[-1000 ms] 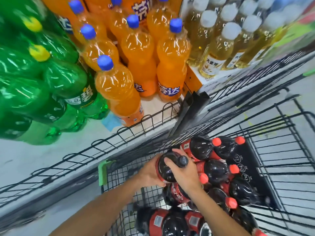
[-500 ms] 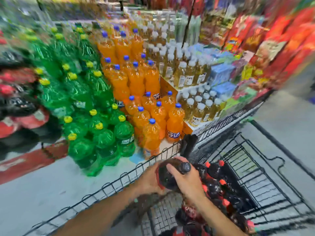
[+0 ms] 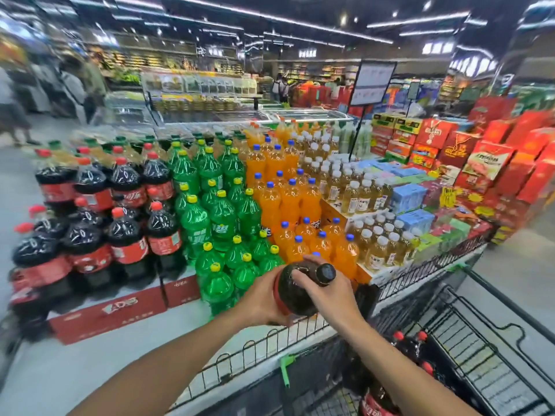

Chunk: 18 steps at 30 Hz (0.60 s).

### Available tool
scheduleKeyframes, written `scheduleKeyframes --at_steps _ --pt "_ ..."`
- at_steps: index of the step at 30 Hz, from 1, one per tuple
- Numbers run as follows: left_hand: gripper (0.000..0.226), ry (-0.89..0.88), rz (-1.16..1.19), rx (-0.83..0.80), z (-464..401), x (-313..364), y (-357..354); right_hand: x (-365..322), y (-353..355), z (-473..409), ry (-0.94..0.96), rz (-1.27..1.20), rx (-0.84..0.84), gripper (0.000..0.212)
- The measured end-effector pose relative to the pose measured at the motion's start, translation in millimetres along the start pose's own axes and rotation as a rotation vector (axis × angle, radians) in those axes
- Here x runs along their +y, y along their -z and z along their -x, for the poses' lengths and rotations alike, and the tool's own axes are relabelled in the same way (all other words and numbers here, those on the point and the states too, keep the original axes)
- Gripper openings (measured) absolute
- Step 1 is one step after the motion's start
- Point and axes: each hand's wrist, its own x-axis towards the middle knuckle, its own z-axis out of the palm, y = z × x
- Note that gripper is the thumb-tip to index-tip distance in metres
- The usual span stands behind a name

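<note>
The left hand point(image 3: 258, 298) under its base and the right hand point(image 3: 329, 295) near its neck grasp the tilted cola bottle point(image 3: 295, 291) above the cart point(image 3: 492, 325) rim, and they should carry its weight steadily toward the nine-o'clock cola stack point(image 3: 90, 223).

Bare platform strip point(image 3: 105, 364) just beyond the wire rail point(image 3: 255, 346); green bottles point(image 3: 216, 283) and orange bottles point(image 3: 345, 253) stacked farther beyond that rail.

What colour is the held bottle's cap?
The bottle has a black cap; head view.

Two slim forearms point(image 3: 186, 352) showing bare from wrist to elbow, left hand point(image 3: 259, 299) and right hand point(image 3: 329, 297) going uncovered as well, fingers point(image 3: 300, 276) looking long and slender
</note>
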Motion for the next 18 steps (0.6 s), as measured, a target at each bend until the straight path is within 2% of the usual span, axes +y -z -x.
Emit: scheduleKeyframes --at_steps 4,7,10,15,18 --pt "0.097 0.011 -0.022 0.095 28.7 11.6 28.6 -27.8 -14.4 1.3 0.074 -0.016 -0.097 0.039" --pt "0.101 0.053 -0.046 0.169 55.7 16.4 48.7 -40.8 -35.1 2.9 0.114 -0.056 -0.154 0.051" --pt "0.094 0.097 -0.034 0.261 90.5 17.2 68.4 -54.1 -63.0 9.1 0.154 -0.087 -0.215 0.06" --pt "0.099 0.183 -0.054 0.391 157.0 2.4 108.1 -81.4 -118.4 32.9 0.204 -0.091 -0.367 0.045" --pt "0.098 0.226 -0.101 0.477 196.4 -5.7 132.9 -98.6 -159.5 46.3 0.235 -0.113 -0.462 0.045"
